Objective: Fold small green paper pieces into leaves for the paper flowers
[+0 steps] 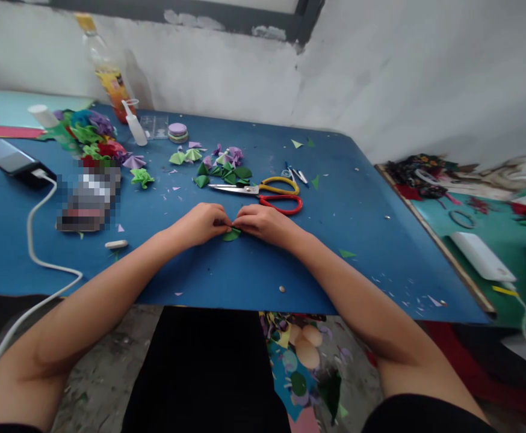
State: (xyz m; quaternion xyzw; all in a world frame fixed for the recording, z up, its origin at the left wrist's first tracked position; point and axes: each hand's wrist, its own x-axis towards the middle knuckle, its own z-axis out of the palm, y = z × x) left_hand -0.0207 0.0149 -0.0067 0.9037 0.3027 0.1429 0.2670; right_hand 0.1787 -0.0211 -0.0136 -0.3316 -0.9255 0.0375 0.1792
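Observation:
My left hand (202, 222) and my right hand (263, 221) meet at the middle of the blue table (357, 210). Both are closed, fingertips pinched together on a small folded green paper piece (231, 235) that rests on the tabletop between them. Just beyond my hands lie two pairs of scissors, one yellow-handled (263, 187) and one red-handled (283, 204). Behind the scissors sits a cluster of folded green and purple paper pieces (224, 168).
At the back left lie colourful paper flowers (89, 135), a glue bottle (135, 125), a drink bottle (105, 69), paper discs (177, 132). A phone (5, 156) with a white cable (32, 240) is at left. Another table (484, 228) stands right. Paper scraps dot the surface.

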